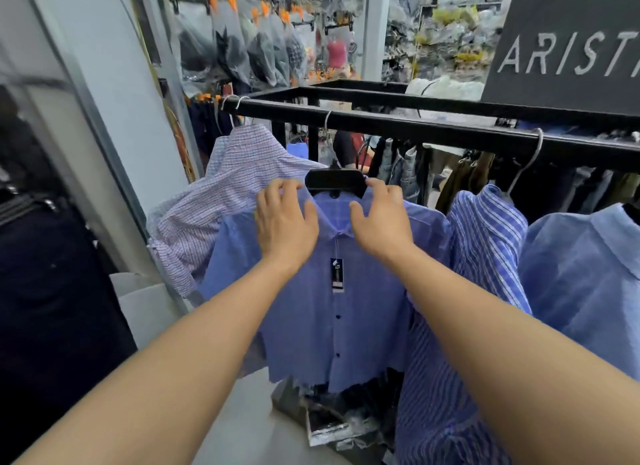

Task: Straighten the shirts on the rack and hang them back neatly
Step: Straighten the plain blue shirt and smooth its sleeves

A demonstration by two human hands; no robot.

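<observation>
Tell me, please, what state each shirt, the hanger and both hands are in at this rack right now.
black hanger: hooked over the rail.
blue shirt: hung on the black hanger, buttoned, tag dangling in front.
checked shirt: hanging crooked, rumpled.
striped shirt: hanging, hook over the rail.
left hand: rests on the blue shirt beside the collar, thumb spread.
right hand: likewise on the collar's other side.

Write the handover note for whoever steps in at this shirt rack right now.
Hands: left hand and right hand both lie on the collar of the blue fine-checked button shirt, thumbs spread, nothing pinched.
Done: that shirt hangs on a black plastic hanger, hooked on the black metal rack rail, front facing out.
Left to do: finish its collar; then the pink-checked shirt beside it, hanging skewed, and the blue-and-white striped shirt, twisted sideways.
</observation>
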